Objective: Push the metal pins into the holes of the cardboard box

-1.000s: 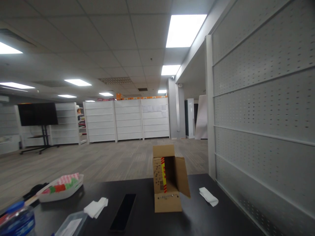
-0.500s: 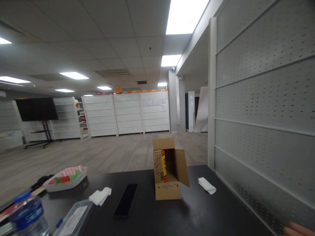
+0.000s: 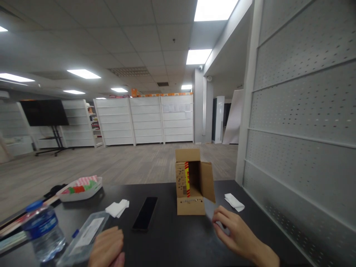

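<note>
My left hand (image 3: 107, 246) is low in the head view, beside a clear plastic case (image 3: 96, 221) with a white label. Its fingers are curled together, and whatever they may hold is hidden. My right hand (image 3: 235, 230) hovers over the black table, just right of an open cardboard box (image 3: 191, 207). Its fingers are half bent, with a gap between thumb and forefinger; nothing held can be made out. The box lies with its opening toward me, flaps spread, a yellow and red tape strip on its left. A black phone (image 3: 145, 214) lies between my left hand and the box.
White folded tissues (image 3: 118, 208) and another folded tissue (image 3: 234, 202) lie either side. At left are a water bottle (image 3: 44, 231) and a white basket (image 3: 80, 193) with coloured packets. A perforated metal panel (image 3: 300, 148) borders the table's right.
Both hands have come in over the table; before, only the fingers of my right hand showed at the lower right corner. The camera has tilted down slightly. The box stays in place.
</note>
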A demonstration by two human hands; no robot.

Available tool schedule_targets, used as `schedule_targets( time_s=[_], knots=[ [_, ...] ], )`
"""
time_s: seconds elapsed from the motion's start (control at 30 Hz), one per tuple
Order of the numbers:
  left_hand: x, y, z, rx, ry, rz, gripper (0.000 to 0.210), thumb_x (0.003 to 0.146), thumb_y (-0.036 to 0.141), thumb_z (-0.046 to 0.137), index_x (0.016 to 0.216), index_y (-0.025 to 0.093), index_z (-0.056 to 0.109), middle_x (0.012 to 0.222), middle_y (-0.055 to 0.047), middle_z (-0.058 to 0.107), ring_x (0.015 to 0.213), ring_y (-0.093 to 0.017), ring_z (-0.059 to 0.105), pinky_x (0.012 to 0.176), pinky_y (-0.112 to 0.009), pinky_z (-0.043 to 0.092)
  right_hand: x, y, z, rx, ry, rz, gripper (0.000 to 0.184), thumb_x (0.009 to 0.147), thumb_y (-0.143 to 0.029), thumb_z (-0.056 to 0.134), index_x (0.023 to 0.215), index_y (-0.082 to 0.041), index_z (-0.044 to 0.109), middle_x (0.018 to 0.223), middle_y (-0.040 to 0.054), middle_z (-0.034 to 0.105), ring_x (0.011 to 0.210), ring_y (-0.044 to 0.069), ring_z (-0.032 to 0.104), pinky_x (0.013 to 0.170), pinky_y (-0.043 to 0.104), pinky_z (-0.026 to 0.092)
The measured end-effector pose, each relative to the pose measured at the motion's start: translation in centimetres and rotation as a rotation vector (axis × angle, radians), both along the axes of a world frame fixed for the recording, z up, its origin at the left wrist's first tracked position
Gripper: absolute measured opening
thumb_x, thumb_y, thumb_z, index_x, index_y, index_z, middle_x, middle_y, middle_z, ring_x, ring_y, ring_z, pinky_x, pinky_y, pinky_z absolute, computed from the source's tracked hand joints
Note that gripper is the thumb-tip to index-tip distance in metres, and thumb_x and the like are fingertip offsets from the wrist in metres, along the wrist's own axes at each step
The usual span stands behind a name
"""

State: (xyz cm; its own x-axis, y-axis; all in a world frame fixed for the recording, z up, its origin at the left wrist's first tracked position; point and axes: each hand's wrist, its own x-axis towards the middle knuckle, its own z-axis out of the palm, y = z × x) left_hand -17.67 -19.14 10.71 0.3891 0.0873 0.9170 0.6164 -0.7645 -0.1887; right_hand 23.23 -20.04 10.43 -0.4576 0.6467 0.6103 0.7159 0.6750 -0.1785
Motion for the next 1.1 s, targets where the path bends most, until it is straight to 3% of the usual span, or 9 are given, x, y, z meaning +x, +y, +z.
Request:
schedule_targets(
  time_s=[0.1, 0.2, 0.33, 0.53, 0.73, 0.87, 1.1],
  knots=[
    [2.5, 0.6, 0.9, -0.067, 0.075, -0.082, 0.022, 0.075, 0.006, 0.043, 0.058, 0.02, 0.043, 0.051, 0.0, 0.044, 0.052, -0.015, 0.052, 0.056, -0.032, 0.042, -0.9, 1.7, -1.3, -0.052, 0.03, -0.011, 0.013, 0.09, -0.014, 0.045, 0.09, -0.021, 0.056, 0.09, 0.0053, 0.06, 0.075, 0.015, 0.06, 0.067, 0.026, 0.046],
    [4.5, 1.7, 0.5, -0.111, 0.085, -0.132, 0.023, 0.076, 0.006, 0.041, 0.058, 0.02, 0.037, 0.05, 0.001, 0.039, 0.047, -0.013, 0.043, 0.051, -0.03, 0.033, -1.5, 3.0, -2.3, -0.055, 0.057, -0.017, 0.013, 0.089, -0.014, 0.045, 0.091, -0.02, 0.056, 0.092, 0.0058, 0.059, 0.08, 0.016, 0.061, 0.071, 0.027, 0.047],
    [6.6, 3.9, -1.3, -0.178, 0.089, -0.173, 0.024, 0.077, 0.007, 0.039, 0.061, 0.022, 0.029, 0.051, 0.002, 0.034, 0.046, -0.013, 0.035, 0.05, -0.031, 0.024, -1.8, 4.5, -4.0, -0.043, 0.105, -0.05, 0.014, 0.088, -0.012, 0.045, 0.09, -0.02, 0.057, 0.093, 0.0056, 0.058, 0.079, 0.016, 0.059, 0.073, 0.028, 0.048],
    [9.7, 7.5, -4.4, -0.25, 0.087, -0.162, 0.025, 0.077, 0.011, 0.041, 0.063, 0.022, 0.024, 0.051, 0.003, 0.033, 0.046, -0.013, 0.032, 0.05, -0.032, 0.021, -2.0, 6.5, -6.6, -0.052, 0.154, -0.128, 0.012, 0.088, -0.015, 0.046, 0.09, -0.021, 0.056, 0.097, 0.0055, 0.058, 0.077, 0.016, 0.06, 0.07, 0.027, 0.048],
    [12.2, 10.1, -6.2, -0.332, 0.09, -0.056, 0.024, 0.076, 0.015, 0.042, 0.06, 0.022, 0.026, 0.049, 0.002, 0.038, 0.046, -0.013, 0.038, 0.051, -0.031, 0.024, -2.7, 8.1, -8.4, -0.072, 0.161, -0.203, 0.011, 0.088, -0.017, 0.046, 0.091, -0.021, 0.056, 0.098, 0.0054, 0.058, 0.082, 0.017, 0.061, 0.075, 0.028, 0.049],
    [13.6, 11.5, -7.0, -0.444, 0.083, 0.086, 0.024, 0.076, 0.015, 0.043, 0.057, 0.021, 0.029, 0.05, 0.001, 0.043, 0.047, -0.012, 0.04, 0.053, -0.03, 0.025, -3.2, 9.0, -9.1, -0.052, 0.175, -0.261, 0.013, 0.089, -0.017, 0.045, 0.093, -0.02, 0.057, 0.097, 0.0059, 0.058, 0.082, 0.018, 0.061, 0.075, 0.029, 0.049],
    [16.0, 12.7, -7.5, -0.657, -0.067, 0.282, 0.015, 0.084, 0.02, 0.048, 0.068, 0.02, 0.047, 0.066, 0.0, 0.055, 0.064, -0.014, 0.051, 0.063, -0.027, 0.035, -4.1, 10.5, -9.9, 0.014, 0.172, -0.395, 0.021, 0.086, -0.012, 0.046, 0.1, -0.018, 0.06, 0.098, 0.0082, 0.059, 0.09, 0.022, 0.06, 0.082, 0.035, 0.049]
  ],
)
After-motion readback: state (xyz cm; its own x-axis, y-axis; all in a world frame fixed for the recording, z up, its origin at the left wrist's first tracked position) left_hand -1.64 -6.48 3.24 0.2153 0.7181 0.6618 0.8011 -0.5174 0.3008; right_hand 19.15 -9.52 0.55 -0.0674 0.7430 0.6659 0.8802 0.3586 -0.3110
